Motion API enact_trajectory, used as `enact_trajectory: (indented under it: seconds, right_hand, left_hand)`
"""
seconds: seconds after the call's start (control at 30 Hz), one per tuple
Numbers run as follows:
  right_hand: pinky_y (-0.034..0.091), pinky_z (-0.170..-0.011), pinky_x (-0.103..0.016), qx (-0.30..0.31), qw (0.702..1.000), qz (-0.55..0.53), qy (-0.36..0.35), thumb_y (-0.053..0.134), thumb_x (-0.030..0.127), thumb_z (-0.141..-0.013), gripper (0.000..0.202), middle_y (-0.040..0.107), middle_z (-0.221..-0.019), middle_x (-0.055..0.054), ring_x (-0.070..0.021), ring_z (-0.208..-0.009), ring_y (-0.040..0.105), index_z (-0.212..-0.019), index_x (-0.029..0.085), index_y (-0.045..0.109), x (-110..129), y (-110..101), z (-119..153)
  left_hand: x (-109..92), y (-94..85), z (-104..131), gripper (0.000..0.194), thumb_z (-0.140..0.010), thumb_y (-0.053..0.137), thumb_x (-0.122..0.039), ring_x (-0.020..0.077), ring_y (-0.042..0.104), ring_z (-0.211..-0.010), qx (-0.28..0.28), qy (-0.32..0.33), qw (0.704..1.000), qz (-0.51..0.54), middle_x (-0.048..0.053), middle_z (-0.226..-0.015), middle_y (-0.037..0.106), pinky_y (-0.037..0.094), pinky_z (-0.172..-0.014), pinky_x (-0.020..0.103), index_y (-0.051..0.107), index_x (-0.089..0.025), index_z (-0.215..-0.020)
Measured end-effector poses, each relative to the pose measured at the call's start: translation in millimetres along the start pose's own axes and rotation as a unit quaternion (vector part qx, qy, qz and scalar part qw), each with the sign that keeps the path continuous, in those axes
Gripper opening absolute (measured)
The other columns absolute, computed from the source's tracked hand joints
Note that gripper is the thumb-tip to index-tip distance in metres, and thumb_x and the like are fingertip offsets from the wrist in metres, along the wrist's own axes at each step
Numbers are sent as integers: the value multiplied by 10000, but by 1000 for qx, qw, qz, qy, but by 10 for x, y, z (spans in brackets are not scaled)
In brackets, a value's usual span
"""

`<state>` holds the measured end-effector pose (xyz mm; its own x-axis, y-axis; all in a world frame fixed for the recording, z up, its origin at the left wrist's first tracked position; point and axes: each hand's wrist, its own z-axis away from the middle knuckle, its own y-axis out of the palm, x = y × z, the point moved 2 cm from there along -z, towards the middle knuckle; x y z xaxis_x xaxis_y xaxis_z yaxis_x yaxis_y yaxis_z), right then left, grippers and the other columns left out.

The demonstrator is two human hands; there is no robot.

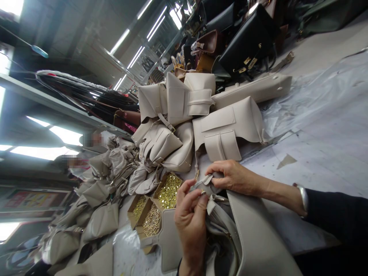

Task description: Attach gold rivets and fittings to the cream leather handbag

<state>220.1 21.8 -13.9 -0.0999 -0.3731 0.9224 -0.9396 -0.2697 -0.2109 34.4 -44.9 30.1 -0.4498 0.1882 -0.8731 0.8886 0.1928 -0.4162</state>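
Note:
An unfinished beige handbag [253, 234] lies on its side before me, its grey lining [221, 216] showing at the mouth. My left hand [191, 218] pinches a tiny gold metal fitting [202, 191] between thumb and fingers; its exact kind is too small to make out. With fingers curled, my right hand [230, 178] grips the upper edge of the handbag opening, where a bit of grey lining sticks out. The two hands are close together but apart. A beige flap [171, 245] of leather lies flat left of my left hand.
Left of my hands stand cardboard boxes [140, 229] of small gold hardware [169, 191]. Several beige handbags [227, 124] lie beyond, with more piled [100, 224] along the left. Black and brown bags [247, 42] sit at the back. Clear plastic sheeting [301, 103] covers the right side of the table.

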Motion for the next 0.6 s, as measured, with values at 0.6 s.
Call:
enact_trajectory:
  seconds: [0.6]
  right_hand:
    - [403, -627, -228, -1, 980, -150, 131, 638, 204, -739, 307, 695, -792, 31, -139, -714, 568, -1002, 196, 795, 15, -4, 47]
  left_hand:
    - [-120, 56, 55, 181, -864, 765, -162, 259, 582, -910, 72, 220, 937, -260, 46, -831, 729, 418, -894, 364, 830, -290, -973]
